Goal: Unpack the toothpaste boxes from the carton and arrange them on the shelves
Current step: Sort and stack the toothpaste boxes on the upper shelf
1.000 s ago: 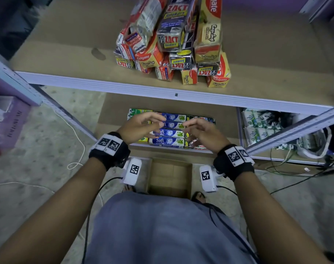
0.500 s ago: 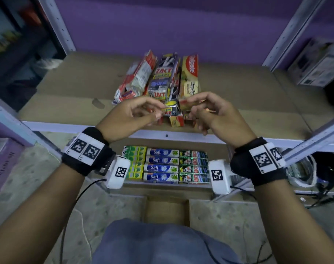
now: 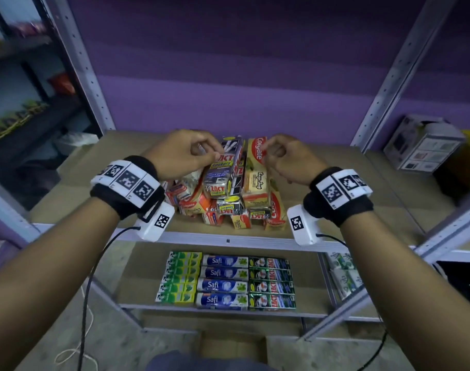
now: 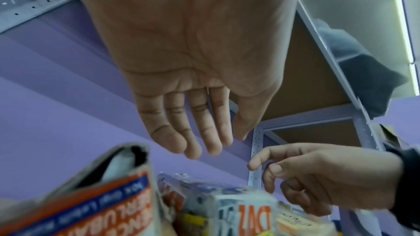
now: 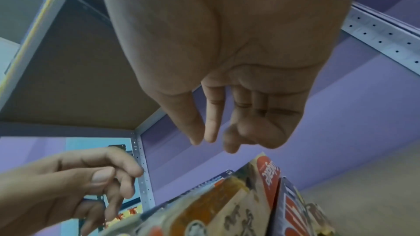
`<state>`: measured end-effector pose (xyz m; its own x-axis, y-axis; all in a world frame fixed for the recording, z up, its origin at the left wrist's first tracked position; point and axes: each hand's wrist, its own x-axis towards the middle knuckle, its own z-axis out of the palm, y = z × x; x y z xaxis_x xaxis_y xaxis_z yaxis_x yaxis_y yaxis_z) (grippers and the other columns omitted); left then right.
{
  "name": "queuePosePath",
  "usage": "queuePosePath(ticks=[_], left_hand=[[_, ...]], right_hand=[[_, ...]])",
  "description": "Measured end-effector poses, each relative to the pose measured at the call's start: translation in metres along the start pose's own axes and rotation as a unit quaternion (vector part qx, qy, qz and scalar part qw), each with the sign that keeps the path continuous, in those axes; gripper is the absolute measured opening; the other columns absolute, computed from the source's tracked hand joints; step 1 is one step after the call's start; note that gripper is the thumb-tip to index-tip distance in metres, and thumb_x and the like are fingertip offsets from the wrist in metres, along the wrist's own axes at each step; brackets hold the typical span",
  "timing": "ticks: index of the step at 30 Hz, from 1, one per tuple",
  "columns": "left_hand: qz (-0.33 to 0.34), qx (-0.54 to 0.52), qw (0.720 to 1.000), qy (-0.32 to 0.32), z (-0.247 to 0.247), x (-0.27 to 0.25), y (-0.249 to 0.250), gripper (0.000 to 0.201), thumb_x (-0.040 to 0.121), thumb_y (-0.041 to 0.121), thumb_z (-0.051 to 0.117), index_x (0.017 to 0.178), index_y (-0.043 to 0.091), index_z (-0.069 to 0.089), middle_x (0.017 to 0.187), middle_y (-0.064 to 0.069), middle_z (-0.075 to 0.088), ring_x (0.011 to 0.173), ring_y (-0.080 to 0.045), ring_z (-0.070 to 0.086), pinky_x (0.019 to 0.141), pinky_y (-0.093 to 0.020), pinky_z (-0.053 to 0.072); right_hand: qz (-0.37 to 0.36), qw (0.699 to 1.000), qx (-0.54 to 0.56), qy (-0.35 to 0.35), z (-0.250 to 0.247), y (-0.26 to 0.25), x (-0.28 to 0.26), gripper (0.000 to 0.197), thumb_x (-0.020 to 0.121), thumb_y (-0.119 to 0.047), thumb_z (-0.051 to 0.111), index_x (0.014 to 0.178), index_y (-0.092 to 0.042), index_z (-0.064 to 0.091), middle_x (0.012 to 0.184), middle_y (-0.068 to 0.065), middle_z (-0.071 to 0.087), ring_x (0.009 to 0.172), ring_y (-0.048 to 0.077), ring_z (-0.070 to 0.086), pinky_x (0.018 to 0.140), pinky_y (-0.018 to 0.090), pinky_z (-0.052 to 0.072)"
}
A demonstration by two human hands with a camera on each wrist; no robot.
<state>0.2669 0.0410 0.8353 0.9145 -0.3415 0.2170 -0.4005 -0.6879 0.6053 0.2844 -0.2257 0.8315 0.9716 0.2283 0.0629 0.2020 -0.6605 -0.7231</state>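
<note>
A jumbled pile of toothpaste boxes (image 3: pixel 228 188), red Colgate and dark Zact packs, lies on the brown upper shelf (image 3: pixel 322 183). My left hand (image 3: pixel 213 156) hovers over the pile's left side, fingers loosely curled and holding nothing. My right hand (image 3: pixel 268 153) hovers over the Colgate box (image 3: pixel 258 162), likewise empty. In the left wrist view the left hand's fingers (image 4: pixel 193 137) hang relaxed above the packs (image 4: pixel 238 213). The right hand's fingers (image 5: pixel 211 128) hang the same way above the Colgate box (image 5: pixel 267 177). On the lower shelf, toothpaste boxes (image 3: pixel 226 281) lie in neat rows. The carton (image 3: pixel 232 346) stands on the floor below.
Grey metal uprights (image 3: pixel 92 84) frame the shelf against a purple wall. A white printed box (image 3: pixel 421 148) sits on the neighbouring shelf at right. More green-and-white boxes (image 3: pixel 343 274) lie lower right. A cord (image 3: pixel 86 317) trails over the floor.
Both hands rose from the lower shelf's rows to above the pile on the upper shelf. The head view tilted up with them.
</note>
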Motion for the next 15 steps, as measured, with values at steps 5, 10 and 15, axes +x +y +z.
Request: queuePosePath(ticks=[5,10,15], left_hand=[[-0.020,0.043,0.998,-0.032,0.004,0.010,-0.008,0.010,0.086,0.048,0.063,0.096,0.046,0.066,0.086,0.023,0.066,0.077,0.003,0.062,0.074,-0.025,0.051],[-0.021,0.073,0.996,-0.051,0.007,0.010,-0.004,0.007,0.089,0.044,0.062,0.095,0.042,0.066,0.087,0.021,0.066,0.078,0.004,0.061,0.069,-0.019,0.046],[-0.022,0.088,0.994,-0.057,0.008,0.010,0.001,0.009,0.089,0.044,0.062,0.095,0.040,0.067,0.089,0.021,0.066,0.078,0.004,0.062,0.066,-0.017,0.044]], right_hand=[[0.058,0.988,-0.131,-0.052,0.013,-0.003,0.017,0.044,0.089,-0.047,0.063,0.128,-0.031,0.050,0.116,0.001,0.060,0.079,0.014,0.058,0.061,0.023,0.045],[0.102,0.981,-0.154,-0.063,0.027,-0.001,0.027,0.074,0.081,-0.061,0.065,0.143,-0.036,0.035,0.150,0.006,0.036,0.122,0.027,0.053,0.090,0.032,0.048],[0.130,0.980,-0.141,-0.058,0.034,-0.003,0.029,0.092,0.071,-0.063,0.072,0.147,-0.033,0.029,0.149,0.008,0.038,0.125,0.031,0.052,0.096,0.040,0.051]])
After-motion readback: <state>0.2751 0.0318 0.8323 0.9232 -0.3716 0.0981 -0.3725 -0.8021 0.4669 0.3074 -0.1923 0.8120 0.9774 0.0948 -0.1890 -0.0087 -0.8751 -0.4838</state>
